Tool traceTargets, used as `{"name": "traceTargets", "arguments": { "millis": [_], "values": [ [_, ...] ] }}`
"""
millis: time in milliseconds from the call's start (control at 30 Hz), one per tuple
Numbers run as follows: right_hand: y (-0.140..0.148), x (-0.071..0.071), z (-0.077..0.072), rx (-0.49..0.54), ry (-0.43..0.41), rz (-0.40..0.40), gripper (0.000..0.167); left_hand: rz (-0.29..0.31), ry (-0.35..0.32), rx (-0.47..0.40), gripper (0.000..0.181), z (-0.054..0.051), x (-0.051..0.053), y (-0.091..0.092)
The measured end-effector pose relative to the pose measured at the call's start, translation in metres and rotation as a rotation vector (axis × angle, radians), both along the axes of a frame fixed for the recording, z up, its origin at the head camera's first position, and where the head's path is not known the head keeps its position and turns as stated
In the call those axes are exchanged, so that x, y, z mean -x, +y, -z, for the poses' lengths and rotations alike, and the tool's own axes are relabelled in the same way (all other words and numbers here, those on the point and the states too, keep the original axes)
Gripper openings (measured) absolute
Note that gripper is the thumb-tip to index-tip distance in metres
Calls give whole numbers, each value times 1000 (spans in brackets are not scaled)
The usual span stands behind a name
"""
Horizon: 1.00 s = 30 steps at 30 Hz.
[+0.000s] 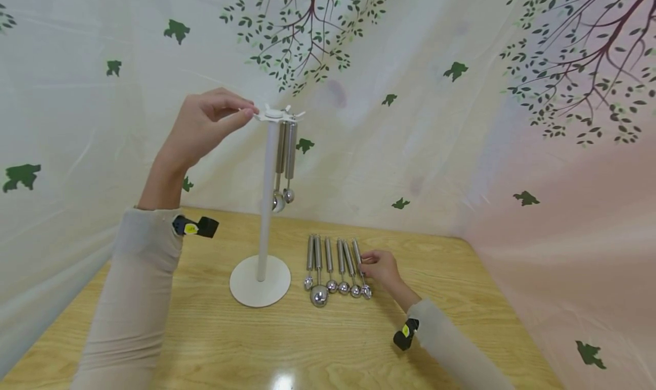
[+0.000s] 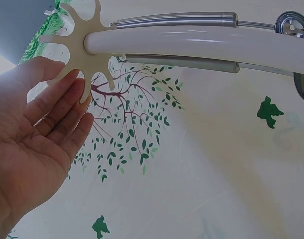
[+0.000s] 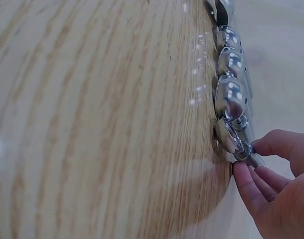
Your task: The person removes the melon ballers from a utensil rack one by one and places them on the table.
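A white stand with a round base and a hooked top rises from the table. My left hand pinches one prong of that top between thumb and fingers. Two metal scoops hang by their handles from the hooks on the far side. On the table right of the base, several metal scoops lie in a row, heads toward me. At the row's right end, my right hand pinches the outermost metal scoop by its handle, low near the neck. That scoop still rests among the others.
The wooden table ends at a pale backdrop curtain printed with leaves and branches. Black straps with small devices sit on both wrists. The stand's round base lies left of the scoops.
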State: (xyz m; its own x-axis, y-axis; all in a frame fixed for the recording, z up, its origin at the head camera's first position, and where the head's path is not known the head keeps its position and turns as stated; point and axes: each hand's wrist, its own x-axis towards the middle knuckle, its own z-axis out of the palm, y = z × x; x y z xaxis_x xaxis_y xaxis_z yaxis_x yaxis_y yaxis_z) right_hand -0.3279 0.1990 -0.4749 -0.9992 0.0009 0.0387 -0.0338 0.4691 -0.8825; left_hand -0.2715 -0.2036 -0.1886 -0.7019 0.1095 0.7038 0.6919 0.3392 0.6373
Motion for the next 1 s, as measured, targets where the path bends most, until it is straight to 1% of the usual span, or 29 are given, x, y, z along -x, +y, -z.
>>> {"name": "traceTargets", "arguments": {
  "millis": [100,367,600,800,1000],
  "values": [
    [0,0,1,-10,17,1,25,-12,3,6,21,0,-1,1],
    [2,-1,2,-50,53,-22,20,-1,2,-3,20,0,0,0],
    [2,0,4,-78,46,-33,15,-10,11,1,21,1,0,1],
    [1,0,3,-102,33,-32,15,6,1,-14,21,1,1,0],
    [0,-1,1,-111,29,-27,14,-6,-3,-6,22,1,-1,0]
  ]
}}
